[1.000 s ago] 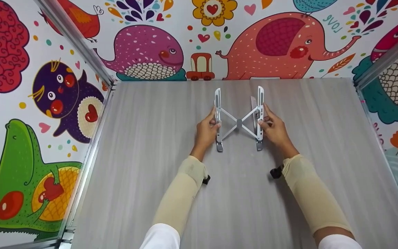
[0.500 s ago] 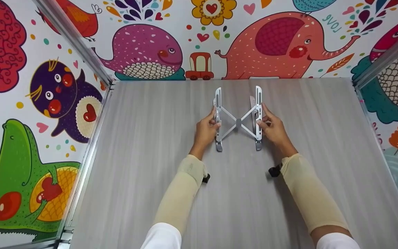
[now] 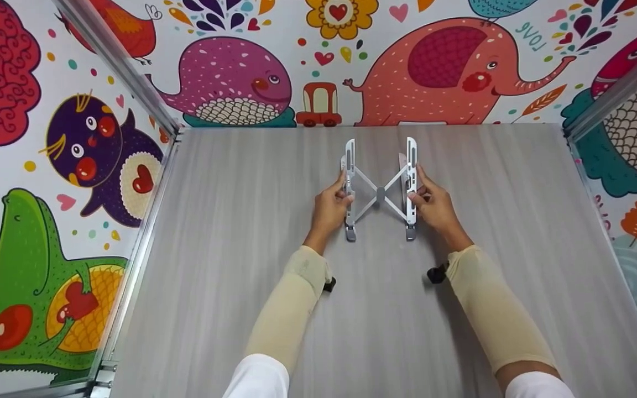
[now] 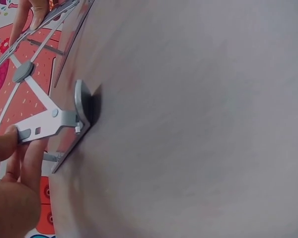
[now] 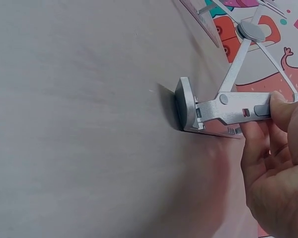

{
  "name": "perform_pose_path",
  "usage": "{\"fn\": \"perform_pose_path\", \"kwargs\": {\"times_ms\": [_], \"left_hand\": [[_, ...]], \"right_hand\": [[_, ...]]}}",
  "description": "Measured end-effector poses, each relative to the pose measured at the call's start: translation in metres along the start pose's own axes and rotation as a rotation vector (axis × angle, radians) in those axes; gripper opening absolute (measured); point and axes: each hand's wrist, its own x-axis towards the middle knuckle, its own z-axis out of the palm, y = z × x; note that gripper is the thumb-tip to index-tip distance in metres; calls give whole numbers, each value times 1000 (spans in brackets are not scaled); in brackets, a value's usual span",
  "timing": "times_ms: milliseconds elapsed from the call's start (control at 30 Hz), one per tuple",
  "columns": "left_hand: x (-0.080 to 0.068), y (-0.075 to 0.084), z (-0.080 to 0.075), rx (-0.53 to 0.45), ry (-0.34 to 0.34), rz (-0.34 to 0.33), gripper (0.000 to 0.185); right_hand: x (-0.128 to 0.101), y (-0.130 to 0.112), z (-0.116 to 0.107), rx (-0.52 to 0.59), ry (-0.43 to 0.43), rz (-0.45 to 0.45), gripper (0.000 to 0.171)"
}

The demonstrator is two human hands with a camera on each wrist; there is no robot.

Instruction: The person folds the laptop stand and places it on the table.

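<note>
A silver folding laptop stand (image 3: 380, 195) stands partly spread near the back of the table, its crossed bars meeting at a grey hub. My left hand (image 3: 328, 213) pinches the left rail, thumb on top and fingers along the outer side. On the opposite side, my right hand (image 3: 438, 209) grips the right rail in the same way. Close up in the left wrist view, the thumb and fingers of the left hand (image 4: 12, 198) hold the rail behind its hinged front lip (image 4: 83, 101). The right wrist view shows the other lip (image 5: 185, 105) touching the tabletop.
The grey wood-grain table (image 3: 230, 265) lies under both arms. A wall with printed cartoon animals (image 3: 434, 77) rises at the back, and patterned panels stand left and right. Metal rails (image 3: 147, 251) edge the left side. A black wrist camera (image 3: 437, 273) sits below the right wrist.
My right hand has shifted slightly left with the right rail, so the two rails stand a little closer together. The left hand has stayed nearly in place.
</note>
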Motion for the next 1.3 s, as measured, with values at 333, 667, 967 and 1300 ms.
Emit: {"fn": "perform_pose_path", "kwargs": {"times_ms": [333, 667, 967, 1300], "left_hand": [[0, 0, 8, 18, -8, -6, 69], [-2, 5, 15, 38, -19, 6, 70], [-6, 8, 27, 62, -21, 11, 69], [-8, 15, 41, 81, -17, 24, 70]], "right_hand": [[-3, -1, 7, 37, 14, 1, 76], [-4, -8, 18, 80, -7, 12, 76], [-5, -8, 29, 25, 13, -4, 77], [-5, -12, 39, -1, 11, -22, 77]]}}
